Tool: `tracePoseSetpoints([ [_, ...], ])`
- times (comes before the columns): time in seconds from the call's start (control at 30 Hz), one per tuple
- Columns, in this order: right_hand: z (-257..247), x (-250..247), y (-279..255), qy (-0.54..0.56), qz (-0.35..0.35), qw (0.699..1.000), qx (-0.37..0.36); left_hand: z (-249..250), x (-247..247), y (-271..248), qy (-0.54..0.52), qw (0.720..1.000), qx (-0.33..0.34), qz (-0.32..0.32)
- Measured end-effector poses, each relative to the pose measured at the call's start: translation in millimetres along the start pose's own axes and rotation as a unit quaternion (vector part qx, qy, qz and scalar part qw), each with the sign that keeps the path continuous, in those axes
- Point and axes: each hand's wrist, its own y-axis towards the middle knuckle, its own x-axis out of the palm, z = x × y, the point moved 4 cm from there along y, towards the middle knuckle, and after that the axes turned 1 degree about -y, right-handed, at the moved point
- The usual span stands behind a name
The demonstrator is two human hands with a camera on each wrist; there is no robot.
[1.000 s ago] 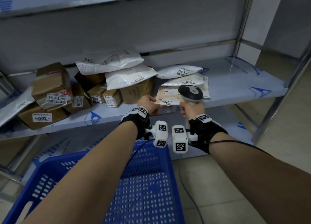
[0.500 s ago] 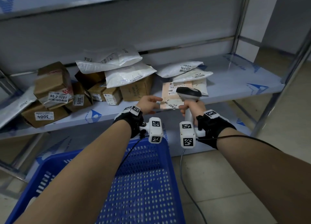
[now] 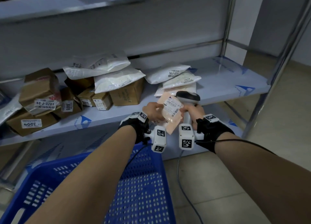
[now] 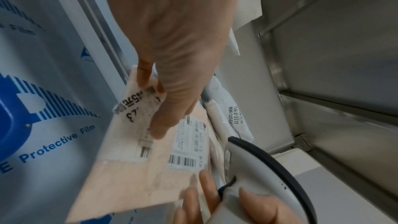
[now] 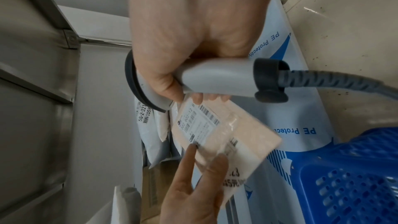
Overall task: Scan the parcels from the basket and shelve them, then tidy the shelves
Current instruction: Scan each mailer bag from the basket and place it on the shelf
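Only in the right wrist view is the scanner (image 5: 215, 76) cable seen. The parcel (image 3: 170, 112) is pinched by the left hand (image 3: 152, 111) at the shelf (image 3: 218, 82) front edge, against the right hand (image 3: 191, 113) gripping the scanner.

Beige floor tiles (image 3: 218, 181) with dark grout lines occupy the head view from 3 to 5 o'clock, a white wall pillar (image 3: 249, 21) stands at 1 o'clock, and the right wrist view shows speckled tiles at 2 o'clock.
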Motion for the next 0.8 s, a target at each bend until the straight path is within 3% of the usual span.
tracePoseSetpoints([
  [0.1, 13, -5, 32, -0.005, -0.002, 1.0, 0.009, 1, -4, 6, 0.128, 0.992, 0.008, -0.014],
  [0.3, -9, -10, -1, 0.001, 0.022, 1.0, -0.007, -1, -3, 10, 0.249, 0.968, 0.012, 0.003],
  [0.43, -17, -10, -11, -0.016, 0.023, 1.0, -0.005, -1, -7, 18, 0.207, 0.978, 0.003, 0.037],
  [0.57, 1, -11, 18, -0.007, -0.005, 1.0, 0.002, -4, -8, 26, 0.179, 0.982, -0.011, 0.063],
  [0.67, 10, -12, 35, 0.031, -0.025, 0.999, -0.001, -6, -13, 23, 0.076, 0.995, 0.002, 0.071],
  [0.8, -27, -3, -15, 0.059, -0.073, 0.995, 0.018, -14, -24, 17, -0.095, 0.991, -0.032, 0.086],
])
